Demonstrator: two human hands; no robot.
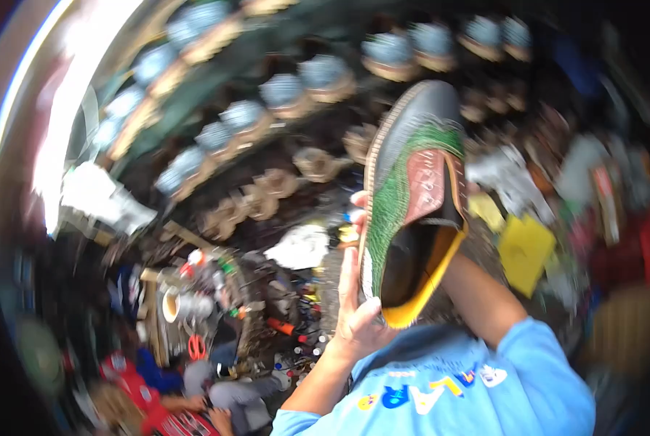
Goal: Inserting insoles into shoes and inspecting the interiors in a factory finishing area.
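A lace-up style shoe (394, 192) without laces is held up before me, toe upward. Its toe is dark grey, its sides green, its eyelet panel reddish-brown, and its opening has a yellow edge. My left hand (358, 320) grips the heel end, thumb on the near side and fingers along the sole edge. Behind the shoe passes my right forearm (481, 294). Most of that hand is hidden, but fingertips (357, 200) curled round the left sole edge seem to belong to it.
Shelves with rows of blue-grey shoes (281, 91) rise at the back. Low at left lies clutter with red scissors (196, 347), a tape roll (171, 305) and bottles. Another person in red (143, 400) sits at lower left. Yellow sheets (526, 251) lie right.
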